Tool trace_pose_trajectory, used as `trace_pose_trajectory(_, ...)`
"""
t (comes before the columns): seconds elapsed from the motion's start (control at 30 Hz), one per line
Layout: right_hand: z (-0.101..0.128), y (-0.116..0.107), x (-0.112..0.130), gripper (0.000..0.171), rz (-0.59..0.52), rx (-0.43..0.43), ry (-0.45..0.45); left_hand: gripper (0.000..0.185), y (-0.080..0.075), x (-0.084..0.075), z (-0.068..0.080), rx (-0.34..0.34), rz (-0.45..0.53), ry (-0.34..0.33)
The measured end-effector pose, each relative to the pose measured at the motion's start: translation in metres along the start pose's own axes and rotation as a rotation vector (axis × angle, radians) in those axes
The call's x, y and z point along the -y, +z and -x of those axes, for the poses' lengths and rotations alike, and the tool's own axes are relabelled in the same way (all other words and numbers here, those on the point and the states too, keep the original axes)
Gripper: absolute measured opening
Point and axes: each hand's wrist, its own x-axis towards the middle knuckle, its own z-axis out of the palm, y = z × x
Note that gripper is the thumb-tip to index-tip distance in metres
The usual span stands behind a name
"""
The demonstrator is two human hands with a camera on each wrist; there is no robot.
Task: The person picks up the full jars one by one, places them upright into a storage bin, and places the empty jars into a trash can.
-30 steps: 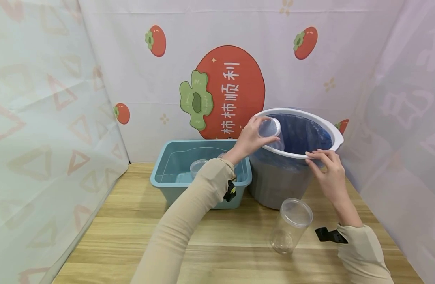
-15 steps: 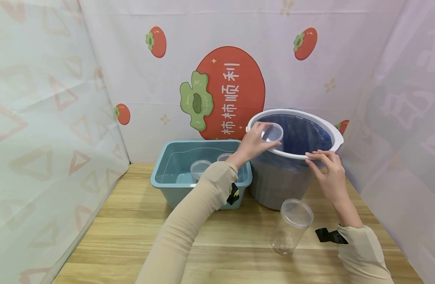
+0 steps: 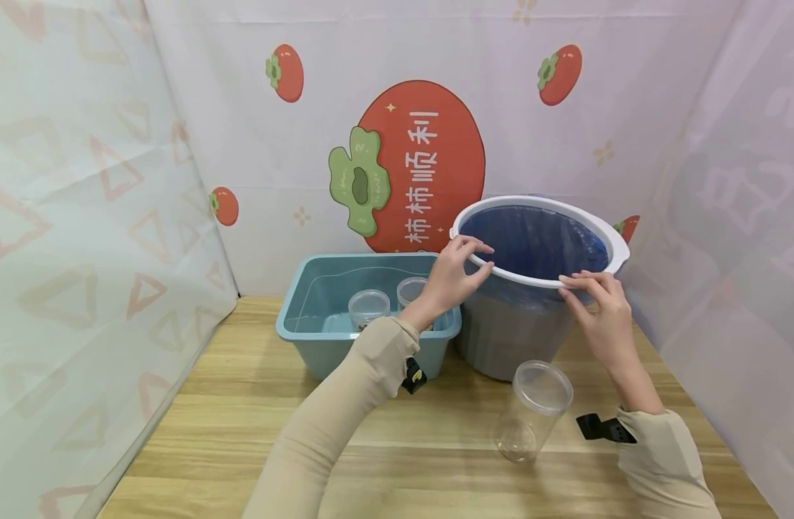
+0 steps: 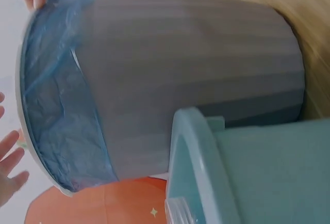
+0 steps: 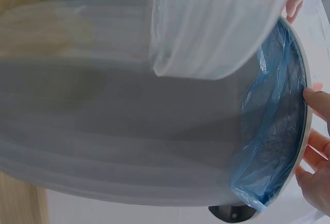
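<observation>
Nearest of all, at about five o'clock on the wooden table (image 3: 241, 432), a clear plastic jar (image 3: 532, 411) stands open-mouthed and untouched, just in front of the bin. Moving up, the right hand (image 3: 598, 310) sits at the bin's near rim, around five o'clock on the ring, fingertips pinching the white rim and the blue liner edge together. Over at nine o'clock on that same ring, the left hand (image 3: 454, 272) curls round the rim, thumb under and fingers over, clamped on it and carrying nothing else. And there's the grey bin (image 3: 510, 331) itself, upright at the table's back right, its blue bag (image 3: 540, 241) tucked inside under the white rim; what lies at the bottom can't be seen. Touching its left side is the teal tub (image 3: 306, 335), with two small clear cups (image 3: 369, 306) standing in it. Behind everything, at twelve o'clock, hangs a cloth backdrop (image 3: 416, 166) with a big red persimmon
</observation>
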Motion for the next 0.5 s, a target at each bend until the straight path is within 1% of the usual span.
trace_pose_trajectory(0.1,0.0,0.0,0.0,0.027,0.003,-0.001,0.002,0.018,-0.001,-0.004,0.008,-0.011,0.049,0.033)
trace_pose_trajectory(0.23,0.0,0.0,-0.001,0.027,0.005,-0.001,0.005,0.017,0.0,-0.01,0.016,-0.019,0.09,0.086)
trace_pose_trajectory(0.4,0.0,0.0,0.0,0.027,0.004,0.002,0.008,0.017,0.002,-0.015,0.024,-0.016,0.126,0.153)
trace_pose_trajectory(0.5,-0.001,0.0,0.0,0.028,0.002,0.005,0.005,0.017,0.003,-0.019,0.029,-0.009,0.144,0.181)
